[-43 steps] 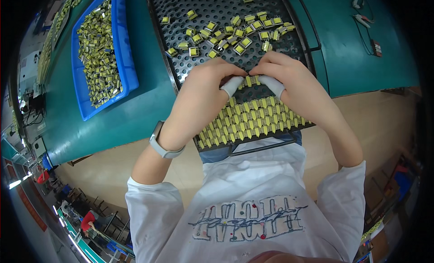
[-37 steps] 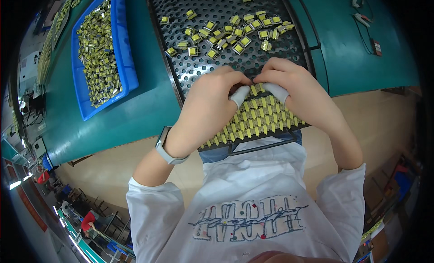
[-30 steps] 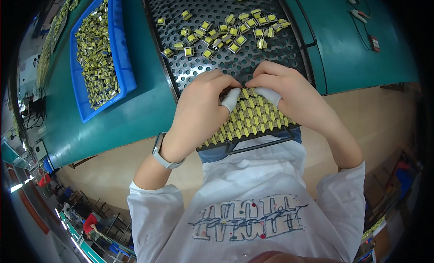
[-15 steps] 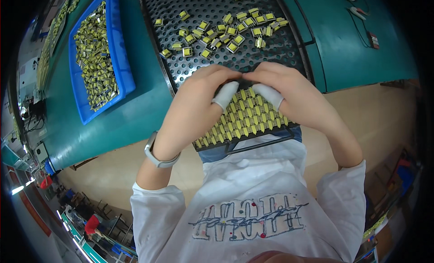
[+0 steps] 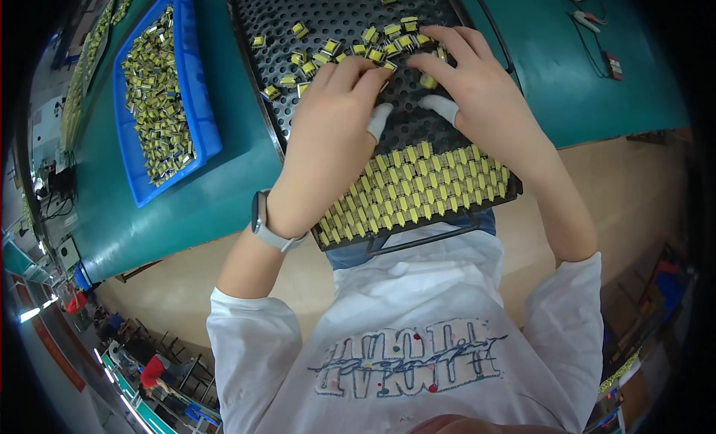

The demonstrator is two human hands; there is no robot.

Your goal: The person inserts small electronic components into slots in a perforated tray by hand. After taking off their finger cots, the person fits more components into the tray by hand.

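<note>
Left hand (image 5: 337, 113) and right hand (image 5: 485, 98) had been moved up the tray (image 5: 343, 16) from its packed rows (image 5: 418, 184); loose parts (image 5: 331, 47) lay at the fingertips (image 5: 379, 76); whether any was grasped could not be told.

On the smooth green tabletop (image 5: 246, 161), the black perforated metal tray (image 5: 277, 12) lies central, its 6 o'clock end reaching past the table's edge. In it, packed rows of small yellow blocky components (image 5: 418, 176) fill that end; loose yellow-and-silver block components (image 5: 371, 35) scatter toward 12. The person's bare left hand (image 5: 335, 109) is over the tray's 9 o'clock side, bare right hand (image 5: 481, 79) at 3. Beyond the tray, the blue rectangular plastic bin (image 5: 195, 98), heaped with similar components (image 5: 156, 91), stands at 9; a small red-and-white wired block (image 5: 613, 66) lies at 2.
</note>
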